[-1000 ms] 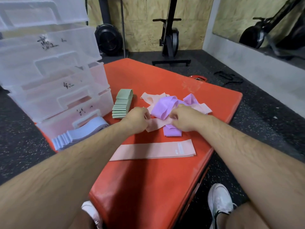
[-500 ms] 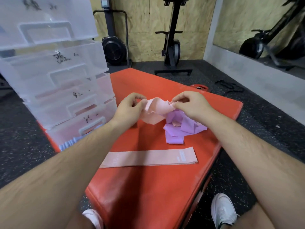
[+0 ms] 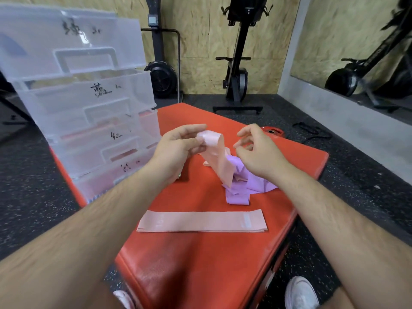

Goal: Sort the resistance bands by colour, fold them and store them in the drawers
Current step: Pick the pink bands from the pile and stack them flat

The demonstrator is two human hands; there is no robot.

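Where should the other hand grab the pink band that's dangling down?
Probably its lower end, pinched flat across the width, coming in from the right. The left hand pinches the top loop of the pink band, and the rest droops onto the purple bands, so the right hand is nearest that loose end.

I am wearing the wide-angle camera on my head; it is looking forward and down, close over the red padded mat, facing the chipboard wall.
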